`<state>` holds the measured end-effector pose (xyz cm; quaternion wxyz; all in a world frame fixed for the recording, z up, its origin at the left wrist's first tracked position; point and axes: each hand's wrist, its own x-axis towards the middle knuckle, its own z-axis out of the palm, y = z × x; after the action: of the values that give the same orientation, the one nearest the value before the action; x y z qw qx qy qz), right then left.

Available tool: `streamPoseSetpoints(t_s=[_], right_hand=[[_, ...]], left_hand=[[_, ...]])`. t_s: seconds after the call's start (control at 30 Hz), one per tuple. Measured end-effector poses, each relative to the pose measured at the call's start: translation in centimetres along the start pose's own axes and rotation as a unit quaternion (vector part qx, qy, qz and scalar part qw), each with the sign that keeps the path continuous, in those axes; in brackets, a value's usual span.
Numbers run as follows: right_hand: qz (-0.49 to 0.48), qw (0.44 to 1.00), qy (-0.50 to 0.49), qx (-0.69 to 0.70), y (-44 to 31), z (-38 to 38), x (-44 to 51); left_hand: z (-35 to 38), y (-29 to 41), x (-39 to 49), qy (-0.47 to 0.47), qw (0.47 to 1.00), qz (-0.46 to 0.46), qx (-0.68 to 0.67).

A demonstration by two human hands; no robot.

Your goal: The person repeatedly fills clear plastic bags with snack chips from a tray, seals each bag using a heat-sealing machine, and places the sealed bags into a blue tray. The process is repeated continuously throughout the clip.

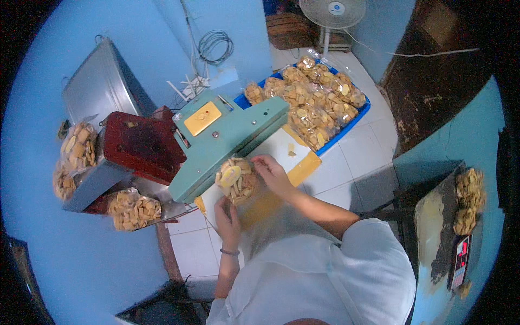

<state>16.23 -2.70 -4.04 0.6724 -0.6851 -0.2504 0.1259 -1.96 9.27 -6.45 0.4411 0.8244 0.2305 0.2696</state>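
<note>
A clear plastic bag of tan, chip-like snack pieces (239, 187) with a yellow oval label lies at the front edge of a green bench-top heat sealer (227, 136). The bag's upper edge is against the sealer's long jaw; how far in it goes is hidden. My left hand (228, 221), a dark band at its wrist, holds the bag's near left side. At its right side, close to the jaw, the fingertips of my right hand (272, 172) pinch the plastic. Beneath the bag is a white board with yellow edging (300, 170).
A blue tray (343, 133) heaped with similar bags stands beyond the sealer. More bags (136, 209) rest at left near a dark red metal box (140, 144). At right, a table (430, 235) bears bags and a lit digital display (460, 260). A fan (333, 12) stands behind.
</note>
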Motion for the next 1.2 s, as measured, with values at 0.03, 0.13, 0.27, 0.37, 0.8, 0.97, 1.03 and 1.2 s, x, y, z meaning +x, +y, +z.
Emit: streamPoseSetpoints(t_s=[0.03, 0.13, 0.27, 0.37, 0.8, 0.97, 1.03, 1.2], right_hand=[[-0.034, 0.998, -0.015, -0.045, -1.0, -0.3, -0.6], [-0.142, 0.977, -0.063, -0.146, -4.0, -0.4, -1.5], [-0.217, 0.928, -0.110, -0.282, -6.7, 0.9, -2.4], [-0.239, 0.880, -0.134, -0.388, -7.8, 2.2, -2.1], [-0.094, 0.831, -0.099, -0.539, -10.4, 4.1, -3.6], [-0.121, 0.810, -0.097, -0.566, -10.6, 3.8, -5.2], [-0.126, 0.806, -0.111, -0.567, -10.4, 2.3, -6.2], [-0.193, 0.823, -0.110, -0.523, -8.4, -4.6, -7.7]], left_hand=[[0.0, -0.1, 0.0, -0.015, 1.000, 0.007, 0.014], [0.2, -0.3, 0.0, -0.043, 0.996, 0.035, 0.070], [0.3, -0.8, 0.4, -0.065, 0.991, 0.055, 0.099], [0.1, -1.1, 0.6, -0.075, 0.989, 0.088, 0.089], [-0.9, 1.0, -0.2, -0.024, 0.997, 0.063, 0.044], [-0.7, 0.3, -0.6, -0.007, 0.998, 0.059, 0.024], [-0.5, 0.0, -0.5, -0.002, 0.997, 0.071, 0.014], [-0.2, -0.3, -0.4, 0.011, 0.995, 0.087, 0.055]])
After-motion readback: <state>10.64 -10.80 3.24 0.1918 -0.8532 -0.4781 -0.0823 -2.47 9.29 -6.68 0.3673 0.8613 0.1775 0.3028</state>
